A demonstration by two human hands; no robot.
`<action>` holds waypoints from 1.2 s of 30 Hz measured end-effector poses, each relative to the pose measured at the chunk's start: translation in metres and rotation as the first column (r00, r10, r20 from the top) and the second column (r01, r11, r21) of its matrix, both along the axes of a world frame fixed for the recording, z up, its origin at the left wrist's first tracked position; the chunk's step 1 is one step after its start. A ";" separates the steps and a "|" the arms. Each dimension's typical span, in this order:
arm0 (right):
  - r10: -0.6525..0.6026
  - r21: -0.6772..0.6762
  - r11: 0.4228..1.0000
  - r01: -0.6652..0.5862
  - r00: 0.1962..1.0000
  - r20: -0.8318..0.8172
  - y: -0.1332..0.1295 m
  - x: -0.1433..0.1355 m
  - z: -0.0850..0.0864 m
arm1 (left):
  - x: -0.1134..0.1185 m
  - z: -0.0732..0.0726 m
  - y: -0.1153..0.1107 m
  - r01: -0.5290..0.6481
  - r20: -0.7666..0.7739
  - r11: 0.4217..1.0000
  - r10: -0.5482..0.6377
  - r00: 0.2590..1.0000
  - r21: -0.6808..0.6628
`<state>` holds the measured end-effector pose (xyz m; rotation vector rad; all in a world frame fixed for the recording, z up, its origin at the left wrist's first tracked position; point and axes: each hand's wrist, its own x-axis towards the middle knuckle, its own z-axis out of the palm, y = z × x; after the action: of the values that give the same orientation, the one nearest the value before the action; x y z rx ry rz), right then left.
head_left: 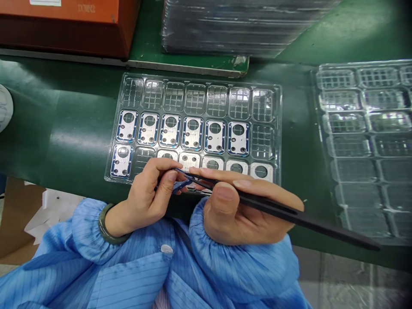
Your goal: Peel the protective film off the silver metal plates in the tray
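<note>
My left hand [150, 191] is closed, pinching a thin blue frame-like piece [182, 185] between thumb and fingers. Black tweezers [273, 206] lie in the grip of my right hand [247, 210], and their tips reach the blue piece. Whether the tips are closed on it is hard to tell. Just beyond both hands is a clear plastic tray [279, 116] with rows of pockets. Its middle row holds several silver plates [193, 134] with blue edging and round holes. One more blue-edged plate [121, 160] sits at the near left, and plain silver plates [236, 166] are partly hidden behind my hands.
A second clear tray [350, 159] lies at the right on the green table [64, 141]. At the back, an orange box [64, 25] and a tall stack of plastic trays [225, 25] stand on a raised green board [193, 64]. A white round object [4, 107] is at the left edge.
</note>
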<state>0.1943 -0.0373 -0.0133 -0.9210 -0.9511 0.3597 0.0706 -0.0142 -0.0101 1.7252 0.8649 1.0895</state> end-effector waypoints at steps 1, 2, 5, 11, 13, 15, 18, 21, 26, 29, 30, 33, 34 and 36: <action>-0.003 -0.004 1.000 0.003 1.000 0.012 0.000 0.000 0.000 | 0.000 0.000 0.000 -0.003 -0.006 1.000 0.003 1.000 0.008; -0.009 -0.015 1.000 0.009 1.000 0.025 0.000 0.001 0.000 | 0.000 0.000 0.000 -0.003 -0.013 1.000 0.004 1.000 0.016; -0.030 -0.047 0.998 0.033 0.997 0.069 0.000 0.002 0.004 | 0.000 0.001 0.002 -0.004 -0.027 0.999 0.005 1.000 0.039; -0.015 -0.079 0.997 0.017 1.000 0.026 0.001 0.000 0.010 | 0.000 0.001 0.003 0.008 -0.026 0.998 -0.006 1.000 0.056; -0.003 -0.103 0.995 0.000 1.000 -0.027 0.002 -0.001 0.011 | 0.000 0.001 0.002 0.006 -0.024 0.999 -0.005 1.000 0.052; 0.008 -0.126 0.992 -0.019 0.997 -0.083 0.001 -0.003 0.011 | 0.000 0.001 0.002 0.005 -0.021 0.999 -0.004 1.000 0.041; 0.028 -0.147 0.988 -0.050 0.989 -0.147 0.001 -0.005 0.013 | 0.000 -0.001 0.000 0.003 -0.025 0.999 -0.002 1.000 0.036; 0.046 -0.166 0.983 -0.076 0.983 -0.179 0.001 -0.006 0.014 | -0.001 -0.002 -0.001 -0.012 -0.035 0.999 0.013 0.999 0.038; 0.007 -0.211 0.976 -0.058 0.973 -0.233 0.002 -0.007 0.015 | -0.001 -0.003 -0.001 0.002 -0.009 0.999 -0.001 1.000 0.039; -0.017 -0.241 0.969 -0.046 0.967 -0.253 0.003 -0.008 0.016 | -0.001 -0.003 0.000 -0.005 -0.014 0.999 0.006 1.000 0.045; -0.024 -0.251 0.967 -0.042 0.966 -0.256 0.003 -0.009 0.016 | -0.001 -0.003 0.000 -0.006 -0.016 0.999 0.007 1.000 0.044; -0.037 -0.273 0.961 -0.038 0.963 -0.265 0.003 -0.009 0.017 | 0.000 -0.002 0.000 -0.004 -0.015 0.999 0.005 1.000 0.040; -0.037 -0.279 0.959 -0.042 0.962 -0.272 0.003 -0.009 0.017 | 0.000 -0.002 0.000 -0.003 -0.011 0.999 0.004 1.000 0.041; -0.039 -0.284 0.958 -0.045 0.958 -0.283 0.003 -0.010 0.017 | 0.001 -0.002 0.000 0.001 -0.004 0.999 -0.001 1.000 0.048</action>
<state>0.1847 -0.0339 0.0036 -1.0984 -0.6419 0.6290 0.0713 -0.0143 -0.0122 1.7674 0.8463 1.1146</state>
